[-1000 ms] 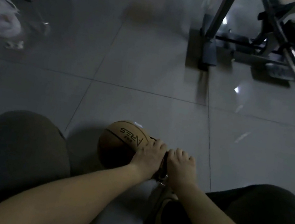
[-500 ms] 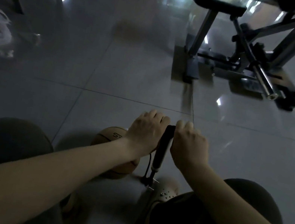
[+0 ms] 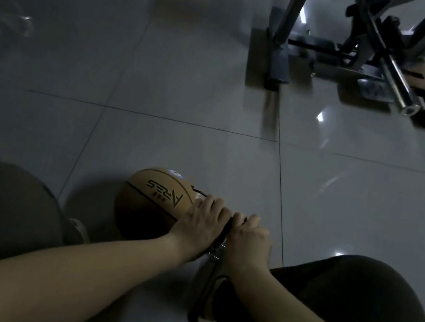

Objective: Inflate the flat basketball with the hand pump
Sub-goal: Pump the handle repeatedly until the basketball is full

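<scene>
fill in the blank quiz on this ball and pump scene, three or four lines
The ball bears the word ____.
The ball lies to the ____ of the pump.
The pump is held by the left hand and right hand, ____ hands in all.
The floor is laid with large ____.
Missing: ARES; left; two; tiles.

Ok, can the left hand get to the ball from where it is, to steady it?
Probably yes. The left hand grips the pump handle right beside the ball, with nothing visible between them. It would have to let go of the handle first.
</scene>
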{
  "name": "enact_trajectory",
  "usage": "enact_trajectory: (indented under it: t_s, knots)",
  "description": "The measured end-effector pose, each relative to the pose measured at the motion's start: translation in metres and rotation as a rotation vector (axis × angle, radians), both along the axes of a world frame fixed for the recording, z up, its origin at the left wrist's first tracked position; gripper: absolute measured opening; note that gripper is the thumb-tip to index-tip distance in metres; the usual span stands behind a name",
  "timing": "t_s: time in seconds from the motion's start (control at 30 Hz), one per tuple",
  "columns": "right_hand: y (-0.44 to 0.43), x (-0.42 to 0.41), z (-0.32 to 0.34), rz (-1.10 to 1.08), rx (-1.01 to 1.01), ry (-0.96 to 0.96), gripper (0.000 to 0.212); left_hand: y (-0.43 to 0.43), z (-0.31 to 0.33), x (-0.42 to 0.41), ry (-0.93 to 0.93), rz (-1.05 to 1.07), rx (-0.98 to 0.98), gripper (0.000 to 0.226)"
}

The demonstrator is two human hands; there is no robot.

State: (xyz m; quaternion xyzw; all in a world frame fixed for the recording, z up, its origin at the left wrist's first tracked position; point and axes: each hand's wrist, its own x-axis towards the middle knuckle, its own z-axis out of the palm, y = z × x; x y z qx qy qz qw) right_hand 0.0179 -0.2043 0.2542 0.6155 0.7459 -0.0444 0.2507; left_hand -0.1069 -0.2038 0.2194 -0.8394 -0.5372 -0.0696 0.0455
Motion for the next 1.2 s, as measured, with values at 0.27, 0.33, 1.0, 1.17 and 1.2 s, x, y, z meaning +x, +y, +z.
enact_trajectory:
  t_s: [0.27,0.33,1.0,1.17,1.2]
  knots:
    - [-0.003,0.003,0.009,-0.086,-0.106,0.123,0.035,-0.007,0.003,0.006,0.102,0.014,-0.242,0.024]
    - [-0.005,0.005,0.021,-0.097,-0.095,0.18,0.032,-0.005,0.016,0.009,0.052,0.015,-0.29,0.043]
    - [0.003,0.006,0.063,-0.176,0.238,0.316,0.015,0.016,0.061,-0.003,-0.109,0.046,-0.094,0.031]
    - [0.011,0.003,0.043,-0.099,-0.009,0.189,0.034,0.02,0.031,0.001,-0.05,0.066,-0.15,0.015]
    - [0.012,0.003,0.037,-0.072,-0.059,0.141,0.038,0.02,0.025,0.002,-0.028,0.067,-0.156,0.013]
